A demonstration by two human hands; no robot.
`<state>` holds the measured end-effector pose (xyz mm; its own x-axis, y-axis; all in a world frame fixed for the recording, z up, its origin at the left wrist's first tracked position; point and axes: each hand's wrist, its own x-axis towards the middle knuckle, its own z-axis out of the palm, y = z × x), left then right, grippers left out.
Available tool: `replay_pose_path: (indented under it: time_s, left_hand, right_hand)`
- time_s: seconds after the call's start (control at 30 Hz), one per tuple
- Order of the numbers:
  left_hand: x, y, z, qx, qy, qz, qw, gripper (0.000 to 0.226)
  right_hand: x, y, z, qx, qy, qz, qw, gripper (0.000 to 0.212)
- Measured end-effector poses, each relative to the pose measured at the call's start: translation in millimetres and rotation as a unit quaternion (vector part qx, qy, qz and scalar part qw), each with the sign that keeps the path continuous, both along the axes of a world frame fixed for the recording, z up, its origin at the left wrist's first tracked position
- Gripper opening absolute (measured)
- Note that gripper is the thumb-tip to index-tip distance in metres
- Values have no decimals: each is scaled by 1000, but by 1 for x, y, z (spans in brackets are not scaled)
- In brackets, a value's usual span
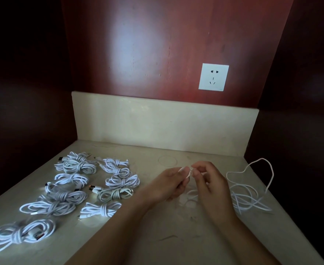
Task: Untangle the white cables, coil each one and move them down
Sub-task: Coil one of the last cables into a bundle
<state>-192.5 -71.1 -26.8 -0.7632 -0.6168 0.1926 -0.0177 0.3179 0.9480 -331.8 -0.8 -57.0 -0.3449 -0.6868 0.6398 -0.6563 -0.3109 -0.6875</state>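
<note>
Roughly ten coiled bundles (65,196) of white cable finished, by the look of it, and parked in two rows down the left side of the bench (157,241), each wrapped round its own middle. Left to do: the loose cable (249,197), sprawled in slack loops on the right side of the bench, with a stretch leading toward the hands. Left hand (168,185) and right hand (210,186) close together above mid-bench, both pinching that cable at the fingertips. Either starting a coil or picking at a kink; hard to tell which. Judged near the end: coil this one, wrap it off, set it with the rest. Possibly more than one cable in the loose heap; cannot tell.
</note>
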Motion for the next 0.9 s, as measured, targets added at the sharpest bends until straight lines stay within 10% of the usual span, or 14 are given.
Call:
replay_pose_path:
  time_s: [0.53, 0.73, 0.9]
  left_hand:
    - [-1, -21, -8, -3, 183, 304, 935, 31]
    - [0, -19, 3, 209, 223, 186, 934, 38]
    - [-1, -20, 10, 417, 363, 135, 822, 32]
  right_hand:
    - [10, 7, 4, 42, 200, -66, 977, 29]
    - [9, 6, 3, 12, 266, -53, 962, 32]
    - [8, 3, 2, 41, 316, -39, 947, 31]
